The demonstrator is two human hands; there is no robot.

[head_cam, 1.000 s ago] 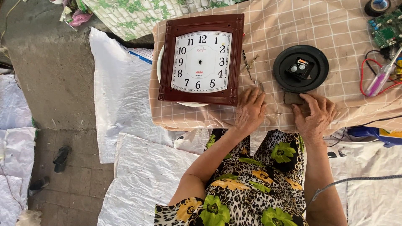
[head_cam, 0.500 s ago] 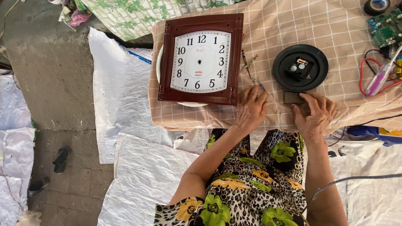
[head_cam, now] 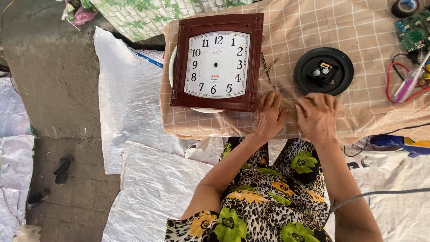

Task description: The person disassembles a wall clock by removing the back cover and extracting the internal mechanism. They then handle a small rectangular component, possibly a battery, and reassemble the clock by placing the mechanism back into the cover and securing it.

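Far left: concrete floor with white woven sacks [head_cam: 134, 112] spread over it and a dark sandal [head_cam: 62, 169].

Table covered by a beige checked cloth [head_cam: 358, 36]. On its left part lies a square wall clock [head_cam: 217, 62], brown frame, white dial, face up, resting over a white plate [head_cam: 172, 67] whose rim shows at the frame's left edge and below it.

Just right of the clock lie thin metal clock hands [head_cam: 268, 69], loose on the cloth.

Left hand [head_cam: 268, 115]: palm down, fingers spread flat on the cloth near the table's front edge, grasping nothing, fingertips near the clock hands.

Right hand [head_cam: 317, 115]: just beside the left, fingers curled down onto the cloth; whether it pinches anything, I cannot tell.

Above it, a round black clock back [head_cam: 323, 71] with its movement at centre, apart from both hands.

Far right: green circuit board [head_cam: 414, 33], red wire [head_cam: 394, 85], purple pen-shaped tool [head_cam: 408, 85].
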